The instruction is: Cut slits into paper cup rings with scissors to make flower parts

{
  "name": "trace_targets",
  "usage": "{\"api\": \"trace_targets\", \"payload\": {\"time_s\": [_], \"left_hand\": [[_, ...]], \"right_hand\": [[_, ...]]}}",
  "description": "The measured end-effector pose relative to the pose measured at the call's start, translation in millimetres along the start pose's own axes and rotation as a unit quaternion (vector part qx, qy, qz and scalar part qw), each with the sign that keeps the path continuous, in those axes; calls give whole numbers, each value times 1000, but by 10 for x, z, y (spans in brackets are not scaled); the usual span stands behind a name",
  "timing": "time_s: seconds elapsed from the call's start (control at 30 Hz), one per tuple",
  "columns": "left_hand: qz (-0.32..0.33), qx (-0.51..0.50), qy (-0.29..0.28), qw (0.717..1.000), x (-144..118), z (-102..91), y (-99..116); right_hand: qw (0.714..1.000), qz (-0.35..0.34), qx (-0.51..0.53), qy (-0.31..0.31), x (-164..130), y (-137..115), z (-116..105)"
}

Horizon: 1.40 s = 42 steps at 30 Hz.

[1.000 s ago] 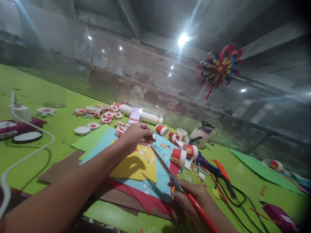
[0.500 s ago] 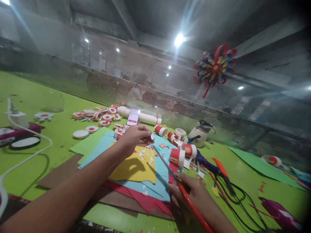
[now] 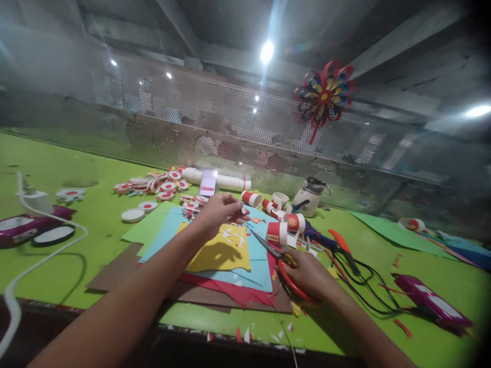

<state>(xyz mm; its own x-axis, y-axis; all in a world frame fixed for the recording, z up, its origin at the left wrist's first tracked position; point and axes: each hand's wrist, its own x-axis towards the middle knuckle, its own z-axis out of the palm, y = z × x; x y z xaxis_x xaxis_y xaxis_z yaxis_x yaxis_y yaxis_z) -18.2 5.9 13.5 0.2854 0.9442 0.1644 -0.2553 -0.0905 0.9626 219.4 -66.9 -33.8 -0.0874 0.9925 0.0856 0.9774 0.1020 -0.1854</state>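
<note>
My left hand (image 3: 220,215) is held over the yellow sheet (image 3: 218,255), its thumb and fingers pinched on a small white piece (image 3: 244,210), probably paper. In my right hand (image 3: 309,271) are scissors (image 3: 292,282) with red-orange handles. Their blades point up and left, with the tips just below and right of the white piece, apart from it. White and red paper snippets (image 3: 230,235) lie on the yellow sheet. Beneath it are light blue paper (image 3: 261,271), red paper (image 3: 233,292) and brown cardboard (image 3: 111,268).
Red-and-white paper cups (image 3: 276,233) stand and lie right of the sheets, near a lidded jug (image 3: 309,197). A glue gun (image 3: 341,245) and cables lie farther right. Behind are a phone (image 3: 208,181), a white tube (image 3: 233,182) and piled paper discs (image 3: 168,186). A power strip (image 3: 34,225) is left.
The scissors have turned, so their handles now lie more level and nearer the sheets. My left hand keeps its pinch on the white piece. The whole view has shifted slightly.
</note>
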Motion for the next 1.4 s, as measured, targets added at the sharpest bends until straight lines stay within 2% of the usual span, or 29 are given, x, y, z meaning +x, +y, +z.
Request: {"api": "trace_targets", "payload": {"time_s": [0.13,0.23,0.33,0.47,0.57,0.63,0.9,1.03,1.13,1.23,1.4], "left_hand": [[-1,5,-22,1000,-18,28,-2],[3,1,-40,999,-38,54,-4],[8,8,-65,998,-53,82,-22],[35,39,-120,991,-63,125,-76],[55,71,-161,983,-63,169,-128],[71,94,-165,979,-59,201,-164],[72,110,-168,977,-59,273,-249],[65,114,-181,975,-49,268,-273],[58,140,-177,973,-32,252,-307],[55,185,-172,966,-13,226,-335],[45,291,-125,947,26,183,-343]], "right_hand": [[999,-14,-31,23,-87,65,-84],[997,-31,-27,65,-177,18,-238],[993,-69,24,91,-186,-161,-428],[977,-115,128,124,12,-476,-552],[959,-136,198,150,222,-619,-506],[947,-145,241,155,322,-647,-446],[902,-144,381,145,415,-529,-287],[860,-131,470,147,494,-482,-287],[823,-116,537,145,553,-425,-287],[799,-97,581,123,569,-348,-266],[784,-52,609,105,535,-249,-226]]}}
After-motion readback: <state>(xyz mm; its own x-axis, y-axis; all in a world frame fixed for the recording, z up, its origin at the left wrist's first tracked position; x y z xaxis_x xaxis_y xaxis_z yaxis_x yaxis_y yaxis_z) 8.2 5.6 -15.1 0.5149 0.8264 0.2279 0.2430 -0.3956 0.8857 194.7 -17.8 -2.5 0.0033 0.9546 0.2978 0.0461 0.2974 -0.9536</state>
